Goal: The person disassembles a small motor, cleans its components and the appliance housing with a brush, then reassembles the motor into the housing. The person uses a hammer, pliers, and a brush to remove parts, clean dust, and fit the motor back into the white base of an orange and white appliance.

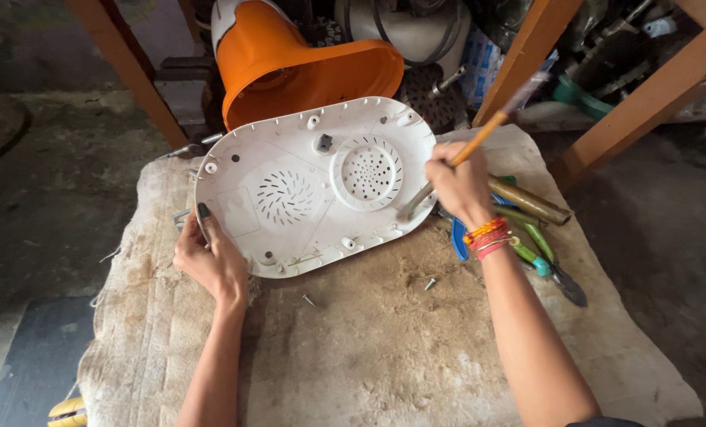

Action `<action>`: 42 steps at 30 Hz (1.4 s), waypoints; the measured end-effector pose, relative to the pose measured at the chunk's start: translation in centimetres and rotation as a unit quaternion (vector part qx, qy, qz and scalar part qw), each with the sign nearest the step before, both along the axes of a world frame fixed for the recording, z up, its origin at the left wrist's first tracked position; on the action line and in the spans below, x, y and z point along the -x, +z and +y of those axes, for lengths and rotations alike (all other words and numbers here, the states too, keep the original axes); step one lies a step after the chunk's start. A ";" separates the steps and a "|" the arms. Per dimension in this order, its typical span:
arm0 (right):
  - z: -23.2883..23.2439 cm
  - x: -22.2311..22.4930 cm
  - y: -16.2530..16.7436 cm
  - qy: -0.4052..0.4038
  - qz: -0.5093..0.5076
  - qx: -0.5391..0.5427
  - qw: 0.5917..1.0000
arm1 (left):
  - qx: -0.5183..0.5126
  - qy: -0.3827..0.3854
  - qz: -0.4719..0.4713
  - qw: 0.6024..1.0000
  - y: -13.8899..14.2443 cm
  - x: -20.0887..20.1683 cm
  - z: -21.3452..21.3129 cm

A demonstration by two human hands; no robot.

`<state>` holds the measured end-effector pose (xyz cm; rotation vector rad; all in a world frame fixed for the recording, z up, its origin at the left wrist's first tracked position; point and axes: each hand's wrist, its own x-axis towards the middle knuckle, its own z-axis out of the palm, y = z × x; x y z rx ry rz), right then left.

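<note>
Left hand (210,261) grips the rim of the white plastic cover (313,186) lying on the table (384,348); right hand (459,186), fingers clenched around the brush (479,134), sweeps the edge. Best kept steady, strokes light.

Left hand (209,257) gripping, thumb up; right hand (457,183) fisted, probably pinching, wrist bent.

Wooden table legs (655,99) stand on dim (dusty) concrete floor (60,198).
</note>
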<state>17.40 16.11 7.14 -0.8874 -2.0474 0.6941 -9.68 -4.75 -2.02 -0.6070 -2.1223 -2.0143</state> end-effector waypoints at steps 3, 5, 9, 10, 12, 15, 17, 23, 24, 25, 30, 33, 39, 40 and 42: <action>0.0 0.1 -0.4 0.038 -0.006 0.011 0.999 | 0.003 -0.005 -0.025 1.000 0.1 -0.1 0.0; 0.0 0.1 -0.5 0.024 -0.003 -0.003 1.000 | -0.004 0.003 -0.007 1.000 0.1 -0.2 -0.1; -0.1 0.4 -0.6 -0.001 -0.006 -0.010 1.000 | -0.007 0.002 -0.003 1.000 0.3 -0.2 0.0; -0.2 0.6 -0.7 0.018 -0.002 0.007 1.000 | 0.006 0.004 -0.022 1.000 0.3 0.0 0.0; -0.3 0.7 -0.7 0.048 0.025 0.037 0.998 | 0.014 0.004 -0.033 0.999 0.3 -0.1 0.1; -0.2 0.5 -0.9 -0.004 0.010 -0.017 1.000 | -0.003 0.004 -0.009 1.000 0.2 -0.1 0.0; 0.0 0.3 -0.9 -0.014 -0.009 -0.034 0.999 | -0.016 0.002 0.010 1.000 0.1 -0.1 0.0; 0.3 0.5 -1.1 0.006 0.039 0.059 0.997 | 0.001 0.002 -0.018 1.000 -0.3 0.3 0.2; 0.2 0.6 -1.1 -0.007 0.023 0.008 1.000 | 0.002 0.002 -0.018 1.000 -0.4 0.3 0.2; 0.2 0.5 -1.2 -0.021 0.007 -0.043 0.999 | 0.003 0.002 -0.018 1.000 -0.4 0.3 0.3; 0.1 0.7 -1.4 -0.005 0.043 0.032 0.999 | -0.009 -0.006 -0.010 1.000 -0.6 0.4 0.2; 0.2 0.8 -1.5 -0.008 0.016 0.052 0.998 | 0.004 -0.001 -0.027 1.000 -0.6 0.3 0.3; 0.0 0.8 -1.8 -0.012 0.035 0.010 0.999 | 0.009 0.002 -0.019 1.000 -0.2 0.1 0.1; 0.0 0.9 -1.9 -0.035 0.030 -0.008 0.999 | 0.001 0.000 -0.018 1.000 -0.1 0.0 0.0; 0.0 1.0 -2.0 -0.004 0.013 0.026 1.000 | -0.005 -0.003 -0.019 1.000 0.2 -0.2 -0.1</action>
